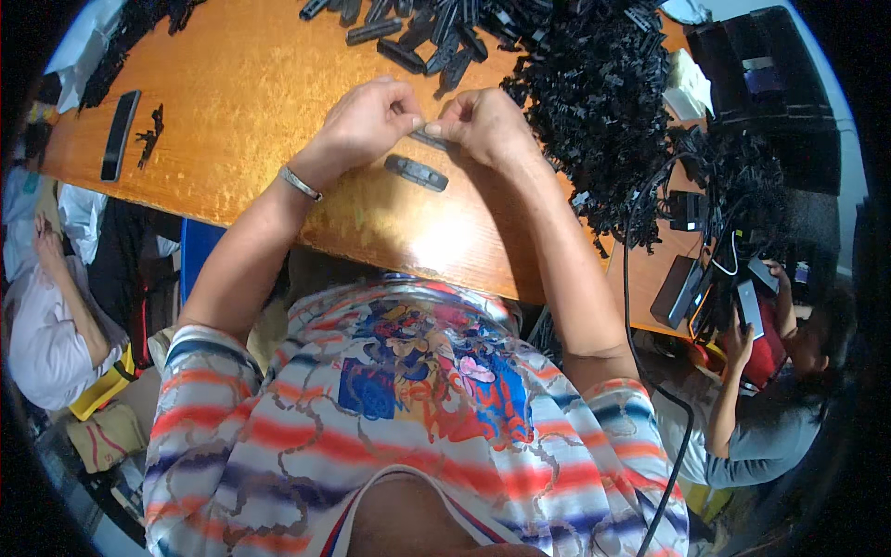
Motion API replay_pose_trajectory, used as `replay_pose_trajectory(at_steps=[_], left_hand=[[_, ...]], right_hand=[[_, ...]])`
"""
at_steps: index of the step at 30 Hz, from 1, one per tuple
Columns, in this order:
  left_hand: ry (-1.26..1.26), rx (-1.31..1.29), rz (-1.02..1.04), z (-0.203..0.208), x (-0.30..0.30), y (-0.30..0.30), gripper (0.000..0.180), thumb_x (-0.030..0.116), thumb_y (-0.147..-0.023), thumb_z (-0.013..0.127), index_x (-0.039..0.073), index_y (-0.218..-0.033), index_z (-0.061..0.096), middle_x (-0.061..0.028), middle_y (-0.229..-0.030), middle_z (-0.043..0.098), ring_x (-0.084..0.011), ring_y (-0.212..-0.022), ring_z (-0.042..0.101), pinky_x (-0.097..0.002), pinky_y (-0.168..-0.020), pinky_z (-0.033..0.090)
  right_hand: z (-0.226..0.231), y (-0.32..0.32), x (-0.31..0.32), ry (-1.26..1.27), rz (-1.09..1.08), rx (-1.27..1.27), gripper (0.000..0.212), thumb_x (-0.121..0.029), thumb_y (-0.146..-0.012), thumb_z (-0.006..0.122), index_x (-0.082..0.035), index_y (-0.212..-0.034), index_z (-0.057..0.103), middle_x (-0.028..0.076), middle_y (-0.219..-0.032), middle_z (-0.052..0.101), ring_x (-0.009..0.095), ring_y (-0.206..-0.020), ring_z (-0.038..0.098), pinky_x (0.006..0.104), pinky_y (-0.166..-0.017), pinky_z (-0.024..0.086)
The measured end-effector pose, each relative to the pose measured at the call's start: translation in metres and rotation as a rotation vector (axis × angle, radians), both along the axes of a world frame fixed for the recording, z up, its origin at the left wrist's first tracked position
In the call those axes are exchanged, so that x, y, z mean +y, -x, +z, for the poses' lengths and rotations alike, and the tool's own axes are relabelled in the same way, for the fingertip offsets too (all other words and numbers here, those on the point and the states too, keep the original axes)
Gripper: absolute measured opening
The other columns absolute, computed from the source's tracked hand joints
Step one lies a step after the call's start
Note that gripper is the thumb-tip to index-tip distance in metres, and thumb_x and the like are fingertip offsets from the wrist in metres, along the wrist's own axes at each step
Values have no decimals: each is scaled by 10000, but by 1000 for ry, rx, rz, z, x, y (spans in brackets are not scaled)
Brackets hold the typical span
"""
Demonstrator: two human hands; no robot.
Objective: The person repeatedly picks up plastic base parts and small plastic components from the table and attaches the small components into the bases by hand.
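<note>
Both hands meet over the wooden table (251, 84). My left hand (367, 119) is closed, its thumb and fingers pinching one end of a small dark plastic strip (429, 139). The other end is pinched by my right hand (487, 125), and the fingers partly cover the piece. Just below them on the tabletop lies a dark grey oblong plastic part (416, 173), touched by neither hand. Beyond my fingers several black elongated plastic parts (401, 56) lie in a loose group.
A large heap of small black plastic pieces (594, 111) covers the table's right side. A phone (121, 136) and a small black part (149, 136) lie at left. A black cable (631, 278) hangs at right. People sit on both sides; one at right holds a phone (749, 308).
</note>
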State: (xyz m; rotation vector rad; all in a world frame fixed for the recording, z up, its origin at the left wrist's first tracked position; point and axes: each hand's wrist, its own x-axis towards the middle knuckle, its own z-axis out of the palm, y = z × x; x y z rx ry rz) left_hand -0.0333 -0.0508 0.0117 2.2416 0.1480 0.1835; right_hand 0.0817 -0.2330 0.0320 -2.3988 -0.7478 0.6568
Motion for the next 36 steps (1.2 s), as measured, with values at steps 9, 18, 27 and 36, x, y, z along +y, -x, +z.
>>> replay_pose_trajectory(at_steps=[9,18,27,36], left_hand=[[-35,-32,8,2,11,11,124,127,-962,737,37,-1046,749,-121,-989,685,-245,-946,694,-380,-832,548],[-547,-379,210,-7,42,-39,127,133,-917,795,96,-1038,795,-80,-1079,691,-306,-1071,659,-424,-893,558],[-471,-426,166,-20,32,-8,99,70,-869,815,47,-935,744,-86,-1120,703,-323,-1070,661,-432,-916,545],[-351,-292,289,-18,22,-20,233,68,-867,830,39,-1049,688,-125,-1042,725,-349,-1016,691,-441,-897,552]], right_hand=[[1,15,-3,-138,107,-158,235,-287,-870,872,-69,-896,788,171,-807,764,352,-793,759,462,-744,577],[-27,-3,17,-261,150,-720,110,-103,-910,673,-106,-944,777,180,-925,691,387,-750,734,485,-685,597],[-31,-3,5,-301,103,-730,103,-137,-875,780,-116,-972,809,151,-1031,685,366,-907,729,477,-755,592],[-17,5,-2,-199,116,-613,123,-94,-903,740,-92,-1007,807,186,-975,700,390,-919,725,487,-811,585]])
